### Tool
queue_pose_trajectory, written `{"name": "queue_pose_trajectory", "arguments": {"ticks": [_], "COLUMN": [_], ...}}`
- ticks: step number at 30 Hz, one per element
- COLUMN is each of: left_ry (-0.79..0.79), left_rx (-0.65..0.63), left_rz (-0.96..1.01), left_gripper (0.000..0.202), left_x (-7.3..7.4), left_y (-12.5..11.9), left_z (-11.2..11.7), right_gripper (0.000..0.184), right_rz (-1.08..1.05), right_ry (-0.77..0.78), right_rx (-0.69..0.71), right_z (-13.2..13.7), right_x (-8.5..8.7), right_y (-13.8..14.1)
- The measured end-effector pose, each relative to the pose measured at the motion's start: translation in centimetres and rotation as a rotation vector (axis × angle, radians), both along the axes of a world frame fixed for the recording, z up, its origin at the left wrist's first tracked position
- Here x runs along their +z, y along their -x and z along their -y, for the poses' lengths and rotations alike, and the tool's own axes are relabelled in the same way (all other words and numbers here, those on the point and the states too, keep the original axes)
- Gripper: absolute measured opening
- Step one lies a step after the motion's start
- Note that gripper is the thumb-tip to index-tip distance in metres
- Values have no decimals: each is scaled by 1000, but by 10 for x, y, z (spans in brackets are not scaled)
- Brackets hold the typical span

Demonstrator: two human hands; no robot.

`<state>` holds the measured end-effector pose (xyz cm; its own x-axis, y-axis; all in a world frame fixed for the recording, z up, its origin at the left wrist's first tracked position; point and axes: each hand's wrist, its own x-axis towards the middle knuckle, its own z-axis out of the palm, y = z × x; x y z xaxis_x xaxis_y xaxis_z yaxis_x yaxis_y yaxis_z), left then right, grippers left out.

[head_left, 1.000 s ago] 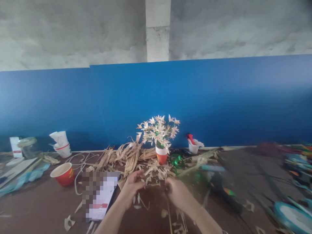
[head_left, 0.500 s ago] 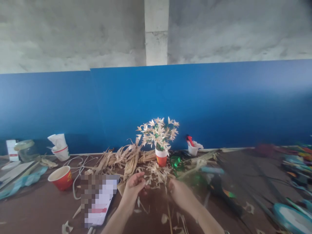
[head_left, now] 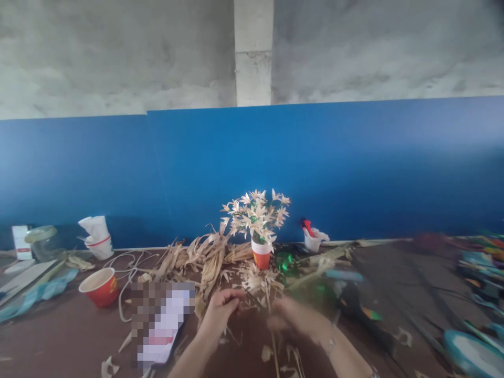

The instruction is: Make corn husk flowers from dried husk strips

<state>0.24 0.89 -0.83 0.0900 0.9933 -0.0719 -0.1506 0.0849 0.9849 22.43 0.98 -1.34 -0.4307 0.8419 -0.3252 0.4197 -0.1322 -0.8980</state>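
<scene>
My left hand (head_left: 220,311) is over the brown table (head_left: 71,336), fingers pinched on a thin dry husk strip. My right hand (head_left: 293,317) is beside it, blurred by motion, so its fingers do not show clearly. Between the hands a thin stick (head_left: 271,336) runs toward me. Just beyond them lies a heap of small husk flowers (head_left: 255,281). Behind that stands a red and white cup (head_left: 261,253) holding a bouquet of pale husk flowers (head_left: 255,212).
Dried corn husks (head_left: 200,257) are piled left of the cup. A red paper cup (head_left: 99,286), white cups (head_left: 96,239), a jar (head_left: 43,241), a green ribbon bow (head_left: 284,261) and a white cup with a red item (head_left: 312,237) also stand here. Ribbon spools (head_left: 472,352) lie right.
My left hand has closed into a pinch and shifted slightly toward me. My right hand has moved fast and is now smeared.
</scene>
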Motion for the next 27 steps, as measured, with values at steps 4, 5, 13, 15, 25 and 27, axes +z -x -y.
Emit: {"name": "queue_pose_trajectory", "arguments": {"ticks": [4, 5, 13, 15, 25, 27], "left_ry": [10, 10, 66, 76, 77, 90], "left_rx": [34, 74, 245, 227, 110, 120], "left_rz": [11, 33, 198, 194, 130, 146], "left_gripper": [31, 34, 46, 43, 35, 39], "left_x": [-4, -4, 5, 8, 8, 6], "left_y": [1, 2, 6, 4, 0, 0], "left_z": [-2, -3, -2, 0, 4, 3], "right_gripper": [31, 31, 21, 13, 13, 13], "right_rz": [27, 47, 365, 591, 571, 568], "right_ry": [28, 39, -328, -498, -312, -310], "right_rx": [55, 64, -240, -391, -424, -430], "right_z": [3, 4, -4, -4, -14, -15], "right_x": [6, 7, 18, 22, 6, 7], "right_y": [0, -1, -8, -9, -22, -21]}}
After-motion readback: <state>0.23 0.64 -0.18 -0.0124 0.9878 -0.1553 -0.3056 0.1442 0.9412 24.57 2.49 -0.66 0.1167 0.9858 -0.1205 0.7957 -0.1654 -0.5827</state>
